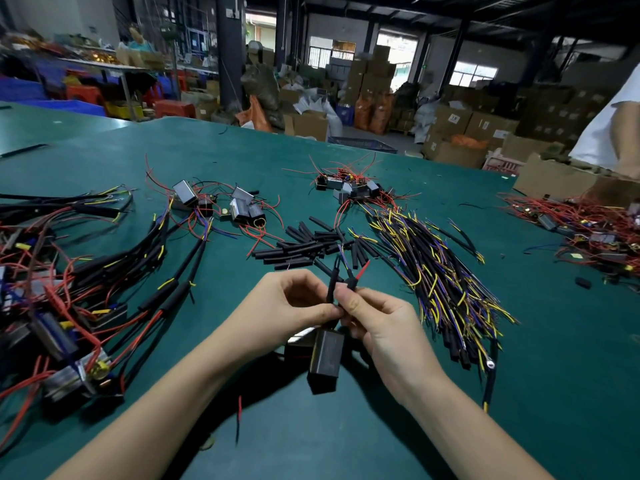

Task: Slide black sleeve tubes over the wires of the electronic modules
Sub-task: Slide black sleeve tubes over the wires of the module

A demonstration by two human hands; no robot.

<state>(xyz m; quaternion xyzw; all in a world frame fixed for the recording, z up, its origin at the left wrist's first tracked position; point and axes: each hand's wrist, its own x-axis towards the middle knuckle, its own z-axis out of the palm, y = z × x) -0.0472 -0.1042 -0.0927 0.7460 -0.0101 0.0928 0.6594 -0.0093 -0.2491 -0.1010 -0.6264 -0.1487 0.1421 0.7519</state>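
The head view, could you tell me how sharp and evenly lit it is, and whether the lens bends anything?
Head view: hands and module are fairly sharp; wide-angle lens curves the table edge; windows blow out bright; the hall behind is dim and soft; soft shadows under the forearms.

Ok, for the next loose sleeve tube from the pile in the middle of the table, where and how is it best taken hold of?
Probably pinch a sleeve tube at the near left edge of the pile, near one end, coming from above. The outer tubes lie flat on the green mat with their ends free, while those in the middle overlap. Both hands are busy now: the left hand and right hand pinch sleeves on the wires above the black module.
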